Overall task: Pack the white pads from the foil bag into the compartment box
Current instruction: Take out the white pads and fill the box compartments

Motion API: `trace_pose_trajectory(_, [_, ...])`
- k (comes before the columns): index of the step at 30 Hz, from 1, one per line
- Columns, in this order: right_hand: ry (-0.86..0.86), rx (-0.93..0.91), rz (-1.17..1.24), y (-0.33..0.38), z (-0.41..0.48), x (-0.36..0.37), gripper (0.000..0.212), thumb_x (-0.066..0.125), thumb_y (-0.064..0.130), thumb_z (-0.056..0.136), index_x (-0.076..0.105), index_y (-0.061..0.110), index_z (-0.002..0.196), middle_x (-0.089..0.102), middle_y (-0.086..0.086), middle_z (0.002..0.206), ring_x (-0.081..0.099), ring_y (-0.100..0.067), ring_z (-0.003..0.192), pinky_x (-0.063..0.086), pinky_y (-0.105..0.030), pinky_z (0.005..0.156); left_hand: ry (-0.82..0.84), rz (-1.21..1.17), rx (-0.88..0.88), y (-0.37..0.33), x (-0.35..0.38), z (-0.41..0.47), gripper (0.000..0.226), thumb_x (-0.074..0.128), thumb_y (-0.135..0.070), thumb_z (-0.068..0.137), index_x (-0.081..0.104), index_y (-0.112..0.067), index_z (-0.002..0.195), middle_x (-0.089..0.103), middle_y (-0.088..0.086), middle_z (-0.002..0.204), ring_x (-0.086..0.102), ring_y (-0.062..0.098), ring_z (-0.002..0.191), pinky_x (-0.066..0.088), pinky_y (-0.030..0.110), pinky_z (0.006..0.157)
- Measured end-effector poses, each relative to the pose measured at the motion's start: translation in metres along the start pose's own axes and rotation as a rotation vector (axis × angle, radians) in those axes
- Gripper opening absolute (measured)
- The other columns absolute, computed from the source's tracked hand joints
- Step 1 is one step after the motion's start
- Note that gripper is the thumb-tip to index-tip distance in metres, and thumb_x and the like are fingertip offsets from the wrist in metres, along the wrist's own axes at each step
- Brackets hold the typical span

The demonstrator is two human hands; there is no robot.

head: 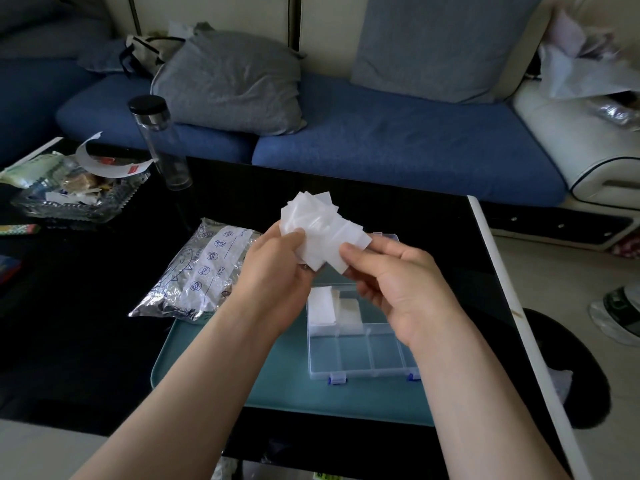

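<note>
The blue fabric sofa (398,147) runs well behind the compartment box (360,355), across the far edge of the glossy black table (104,341). The box sits on one teal tray (277,375) with rounded corners. It is clear plastic, rectangular and open, with two blue latches on its near edge. One crinkled silver foil bag (194,271) with a printed white panel lies to the left of the box, its lower end overlapping the tray's far left corner.

Both your forearms reach in from the near edge, and your hands meet in the air above the far half of the box. Your left hand (277,275) is curled, thumb pressed over the left side of a fanned bunch of white pads (322,230). Your right hand (398,282) pinches the bunch's lower right edge between thumb and forefinger, its other fingers loosely bent beneath. The pads are thin, flat squares; their number in the bunch cannot be told.

Two stacks of pads (323,304) lie side by side in the box's left compartments, below your left hand. The near row holds none.
</note>
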State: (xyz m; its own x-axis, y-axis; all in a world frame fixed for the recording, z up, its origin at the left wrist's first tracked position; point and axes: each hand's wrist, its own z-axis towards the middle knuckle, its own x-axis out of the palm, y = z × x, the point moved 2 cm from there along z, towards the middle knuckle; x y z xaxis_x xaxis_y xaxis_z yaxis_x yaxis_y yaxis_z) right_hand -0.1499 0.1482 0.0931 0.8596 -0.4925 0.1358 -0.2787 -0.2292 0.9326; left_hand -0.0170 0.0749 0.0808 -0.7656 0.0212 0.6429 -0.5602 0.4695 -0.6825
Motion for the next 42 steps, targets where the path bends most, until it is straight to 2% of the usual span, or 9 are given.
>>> trace_pose_trajectory(4, [-0.023,-0.016,0.001,0.0,-0.001,0.005,0.024,0.087,0.012,0.085,0.08,0.018,0.106,0.082,-0.004,0.09,0.074,-0.014,0.075,0.052,-0.026,0.065,0.005,0.029,0.014,0.002,0.001,0.0,0.033,0.039,0.001,0.109,0.064,-0.004,0.13,0.074,0.019,0.124,0.069,0.035,0.122,0.05,0.05,0.112])
trace_pose_trajectory(9, [-0.045,-0.144,-0.08,0.007,-0.008,0.007,0.04,0.084,0.001,0.087,0.07,0.019,0.12,0.082,-0.007,0.088,0.081,-0.023,0.077,0.062,-0.025,0.062,0.038,0.046,0.021,0.001,0.001,-0.002,0.034,0.04,0.002,0.109,0.059,0.0,0.137,0.071,0.022,0.128,0.069,0.036,0.122,0.05,0.052,0.112])
trace_pose_trajectory(13, [-0.005,-0.195,-0.155,0.011,-0.012,0.01,0.028,0.076,0.004,0.095,0.071,0.019,0.118,0.082,-0.007,0.086,0.081,-0.024,0.074,0.067,-0.034,0.066,0.027,0.04,0.025,-0.001,0.0,-0.003,0.033,0.041,0.004,0.108,0.06,0.001,0.134,0.072,0.023,0.126,0.072,0.036,0.117,0.056,0.05,0.105])
trace_pose_trajectory(18, [0.015,-0.221,-0.18,0.011,-0.014,0.01,0.014,0.07,0.011,0.101,0.072,0.013,0.115,0.082,-0.005,0.083,0.081,-0.022,0.076,0.067,-0.036,0.067,0.032,0.057,0.023,-0.003,-0.001,-0.007,0.031,0.042,0.007,0.106,0.062,0.001,0.129,0.075,0.022,0.117,0.076,0.031,0.106,0.061,0.045,0.097])
trace_pose_trajectory(22, [0.011,-0.241,-0.25,0.009,-0.011,0.01,0.012,0.071,0.014,0.101,0.074,0.009,0.111,0.081,-0.006,0.081,0.081,-0.02,0.075,0.067,-0.04,0.069,0.044,0.061,0.023,-0.003,0.0,-0.007,0.032,0.043,0.007,0.106,0.06,0.003,0.132,0.072,0.026,0.124,0.07,0.038,0.119,0.056,0.048,0.106])
trace_pose_trajectory(26, [0.017,-0.258,-0.27,0.008,-0.011,0.011,0.013,0.073,0.017,0.1,0.074,0.008,0.109,0.081,-0.007,0.081,0.081,-0.02,0.075,0.068,-0.041,0.069,0.063,0.078,0.023,-0.004,0.001,-0.008,0.032,0.043,0.008,0.105,0.061,0.003,0.131,0.072,0.026,0.123,0.069,0.04,0.119,0.061,0.043,0.097])
trace_pose_trajectory(28, [0.016,-0.26,-0.266,0.008,-0.011,0.011,0.016,0.073,0.019,0.1,0.074,0.007,0.111,0.081,-0.007,0.082,0.081,-0.021,0.075,0.068,-0.041,0.07,0.065,0.084,0.022,-0.004,0.0,-0.008,0.031,0.043,0.007,0.105,0.061,0.003,0.131,0.073,0.026,0.122,0.07,0.039,0.118,0.06,0.044,0.099])
trace_pose_trajectory(35, [-0.025,-0.255,-0.21,0.006,-0.01,0.011,0.017,0.075,0.017,0.099,0.077,0.003,0.109,0.081,-0.009,0.081,0.081,-0.023,0.073,0.067,-0.038,0.068,0.058,0.092,0.035,-0.002,-0.001,-0.004,0.033,0.044,0.009,0.105,0.061,0.002,0.132,0.073,0.024,0.124,0.07,0.038,0.12,0.053,0.051,0.11])
trace_pose_trajectory(42, [-0.042,-0.232,-0.122,0.007,-0.008,0.009,0.017,0.073,0.004,0.098,0.077,0.004,0.114,0.082,-0.006,0.088,0.081,-0.021,0.08,0.065,-0.028,0.07,0.072,0.105,0.034,0.001,0.0,-0.005,0.035,0.045,0.012,0.102,0.062,0.002,0.131,0.072,0.024,0.125,0.07,0.038,0.12,0.055,0.049,0.107])
